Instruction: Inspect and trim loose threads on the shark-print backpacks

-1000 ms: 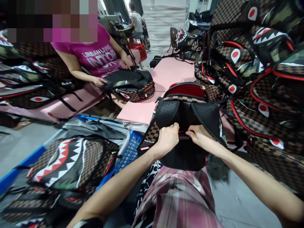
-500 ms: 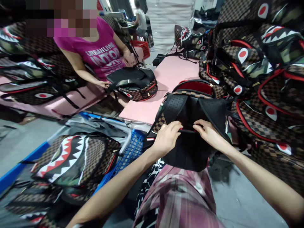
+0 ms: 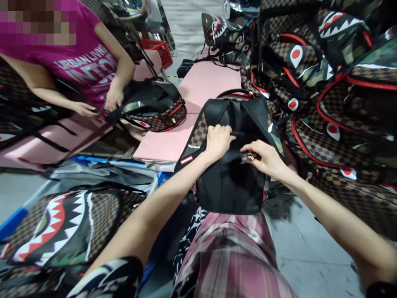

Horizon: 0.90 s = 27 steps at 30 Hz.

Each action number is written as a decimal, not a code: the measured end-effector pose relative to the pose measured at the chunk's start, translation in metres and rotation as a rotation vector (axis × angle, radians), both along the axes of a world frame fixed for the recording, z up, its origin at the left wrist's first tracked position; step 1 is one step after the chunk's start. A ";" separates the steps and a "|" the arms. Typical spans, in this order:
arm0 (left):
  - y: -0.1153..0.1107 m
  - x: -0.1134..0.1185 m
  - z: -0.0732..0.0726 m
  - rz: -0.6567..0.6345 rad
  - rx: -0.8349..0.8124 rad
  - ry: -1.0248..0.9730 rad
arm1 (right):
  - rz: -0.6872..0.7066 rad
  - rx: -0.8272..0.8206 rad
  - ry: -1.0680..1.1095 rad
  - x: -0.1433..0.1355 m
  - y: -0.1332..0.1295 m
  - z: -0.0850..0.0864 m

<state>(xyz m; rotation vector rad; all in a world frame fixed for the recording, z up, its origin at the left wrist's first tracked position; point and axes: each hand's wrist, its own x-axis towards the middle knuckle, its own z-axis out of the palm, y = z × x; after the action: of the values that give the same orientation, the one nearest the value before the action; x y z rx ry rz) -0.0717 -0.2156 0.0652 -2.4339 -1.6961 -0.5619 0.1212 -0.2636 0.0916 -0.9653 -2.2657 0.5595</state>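
A black-backed backpack [image 3: 232, 186] with brown checkered sides leans between my lap and the pink table's edge, its back panel and straps facing me. My left hand [image 3: 218, 142] lies on the upper left of that panel, fingers curled and pressed together at the black fabric; what they grip is hidden. Over the right half of the panel, my right hand [image 3: 263, 156] is closed around a small dark metallic tool [image 3: 249, 157], which looks like thread snips. Its tip is close to the middle of the panel.
Finished-looking shark-print backpacks [image 3: 335, 128] are piled high at the right. Another shark-print backpack [image 3: 62, 227] lies in a blue crate at lower left. Across the pink table [image 3: 211, 82], a person in a magenta shirt [image 3: 89, 62] handles a black backpack [image 3: 155, 103].
The view has shifted right. My hands have moved up from the panel's red-edged opening, which no longer shows. The small tool now shows in my right hand. The backpack's red-lined top is less visible.
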 end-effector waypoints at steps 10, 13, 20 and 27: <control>-0.070 -0.007 -0.097 -0.312 -0.492 -0.066 | -0.546 -0.520 0.184 0.048 -0.053 -0.117; -0.132 -0.030 -0.091 -0.428 -0.681 -0.202 | -0.583 -0.566 0.187 0.046 -0.057 -0.134; -0.169 -0.039 -0.056 -0.346 -0.949 -0.451 | -0.577 -0.657 0.474 0.045 -0.056 -0.143; -0.209 -0.011 -0.049 -0.951 -1.049 -0.423 | -0.694 -0.635 0.576 0.048 -0.061 -0.146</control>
<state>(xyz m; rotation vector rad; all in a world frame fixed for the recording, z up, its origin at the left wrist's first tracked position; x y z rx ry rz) -0.0827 -0.4250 0.0162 -4.1638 -0.8345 -0.2554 0.1695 -0.3247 -0.0546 -1.5456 -1.1402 1.0811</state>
